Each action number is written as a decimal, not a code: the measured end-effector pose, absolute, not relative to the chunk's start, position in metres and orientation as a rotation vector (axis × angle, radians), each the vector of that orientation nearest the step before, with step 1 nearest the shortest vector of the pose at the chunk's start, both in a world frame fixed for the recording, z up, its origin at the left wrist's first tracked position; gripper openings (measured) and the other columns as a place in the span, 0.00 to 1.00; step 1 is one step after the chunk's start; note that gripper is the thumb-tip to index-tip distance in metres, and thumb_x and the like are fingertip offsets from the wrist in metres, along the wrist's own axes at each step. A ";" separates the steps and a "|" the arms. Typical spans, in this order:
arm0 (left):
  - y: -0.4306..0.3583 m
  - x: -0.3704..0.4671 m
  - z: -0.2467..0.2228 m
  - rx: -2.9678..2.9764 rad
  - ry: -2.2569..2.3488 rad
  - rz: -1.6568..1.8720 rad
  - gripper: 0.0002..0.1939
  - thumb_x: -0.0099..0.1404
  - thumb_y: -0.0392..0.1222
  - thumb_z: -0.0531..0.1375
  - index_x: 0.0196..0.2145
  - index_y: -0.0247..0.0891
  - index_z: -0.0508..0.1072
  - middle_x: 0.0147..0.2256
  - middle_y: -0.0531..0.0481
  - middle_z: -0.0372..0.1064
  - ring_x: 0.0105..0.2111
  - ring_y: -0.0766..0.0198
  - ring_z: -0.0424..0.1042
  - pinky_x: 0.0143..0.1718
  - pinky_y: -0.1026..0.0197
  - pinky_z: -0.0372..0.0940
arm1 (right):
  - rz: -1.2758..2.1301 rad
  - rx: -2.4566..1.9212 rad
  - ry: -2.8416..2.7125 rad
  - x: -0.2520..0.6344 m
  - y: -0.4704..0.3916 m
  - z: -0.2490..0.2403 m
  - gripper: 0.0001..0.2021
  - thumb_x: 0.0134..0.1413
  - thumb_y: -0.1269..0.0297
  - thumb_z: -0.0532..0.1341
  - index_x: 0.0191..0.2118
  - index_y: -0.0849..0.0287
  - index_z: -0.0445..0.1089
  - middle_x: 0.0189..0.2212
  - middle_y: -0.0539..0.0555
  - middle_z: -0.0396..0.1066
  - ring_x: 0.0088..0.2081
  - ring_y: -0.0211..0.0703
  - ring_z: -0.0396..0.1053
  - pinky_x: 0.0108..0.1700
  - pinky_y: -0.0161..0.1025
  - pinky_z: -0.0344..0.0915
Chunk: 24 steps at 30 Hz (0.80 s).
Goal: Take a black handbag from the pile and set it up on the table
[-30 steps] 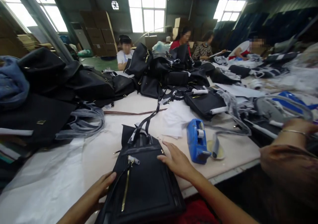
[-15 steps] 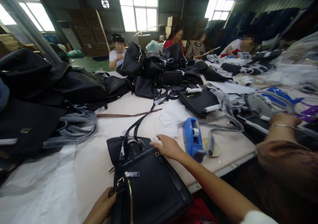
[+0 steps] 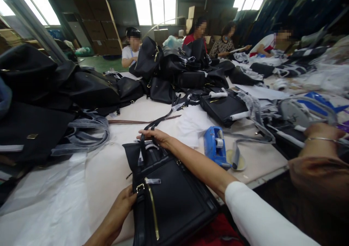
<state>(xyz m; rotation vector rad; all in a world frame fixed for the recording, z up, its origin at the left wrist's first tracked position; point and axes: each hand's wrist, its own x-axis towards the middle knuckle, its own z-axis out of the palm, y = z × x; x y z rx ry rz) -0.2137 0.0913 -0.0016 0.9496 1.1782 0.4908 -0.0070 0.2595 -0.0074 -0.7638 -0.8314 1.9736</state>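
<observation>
a black handbag point(image 3: 169, 198) lies flat at the near edge of the white table point(image 3: 109, 169), its lower end hanging over the edge toward the camera, a gold zipper point(image 3: 154, 211) running down its front. the left hand point(image 3: 124, 204) clasps the left side of the handbag, thumb pressed by the gold buckle near the zipper's top. the right hand point(image 3: 155, 137) reaches over the far end of the handbag and closes around the handbag's dark strap point(image 3: 152, 127) where the handles bunch up; the fingers curl over it, though how tight the hold is cannot be told.

just right of the handbag stands a blue tape dispenser point(image 3: 215, 146), with a roll of tape point(image 3: 236, 160) lying beside it. a co-worker's arm in a brown sleeve point(image 3: 316, 177), wrist wearing a thin bangle, crosses the scene further right of the handbag. left of the handbag lies crumpled clear plastic wrap point(image 3: 81, 135) beneath a heap of dark bags point(image 3: 54, 89). beyond the handbag are white paper sheets point(image 3: 192, 126), a thin brown strap point(image 3: 136, 121) across the table, and another flat black bag point(image 3: 225, 107). further behind the handbag rises a pile of black bags point(image 3: 174, 67), blocking the view of the table's far end, where several people sit.
</observation>
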 end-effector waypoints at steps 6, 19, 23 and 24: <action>0.092 -0.232 -0.016 0.783 1.248 0.465 0.20 0.54 0.47 0.65 0.42 0.34 0.75 0.37 0.44 0.77 0.39 0.49 0.75 0.41 0.54 0.67 | 1.965 -0.552 -0.642 0.004 0.245 -0.006 0.20 0.49 0.62 0.66 0.48 0.62 0.66 0.36 0.56 0.74 0.38 0.44 0.73 0.40 0.41 0.70; 0.102 -0.253 -0.036 1.234 1.507 0.364 0.25 0.56 0.46 0.58 0.49 0.32 0.65 0.44 0.40 0.72 0.44 0.48 0.72 0.45 0.50 0.65 | 1.831 -0.451 -0.808 -0.011 0.214 0.052 0.18 0.48 0.59 0.67 0.43 0.62 0.67 0.23 0.46 0.64 0.24 0.32 0.62 0.31 0.33 0.66; 0.105 -0.244 -0.019 1.888 1.655 0.568 0.24 0.65 0.46 0.50 0.57 0.35 0.58 0.56 0.38 0.58 0.56 0.49 0.60 0.56 0.48 0.57 | 1.833 -0.603 -0.836 -0.020 0.202 0.021 0.17 0.48 0.56 0.67 0.38 0.64 0.67 0.18 0.42 0.56 0.18 0.28 0.51 0.24 0.30 0.59; 0.104 -0.237 -0.015 1.994 1.660 0.574 0.25 0.67 0.47 0.49 0.59 0.36 0.56 0.58 0.37 0.54 0.59 0.49 0.57 0.58 0.47 0.54 | 1.821 -0.635 -0.833 -0.022 0.200 0.017 0.18 0.48 0.54 0.67 0.38 0.63 0.67 0.17 0.42 0.56 0.18 0.28 0.51 0.24 0.30 0.59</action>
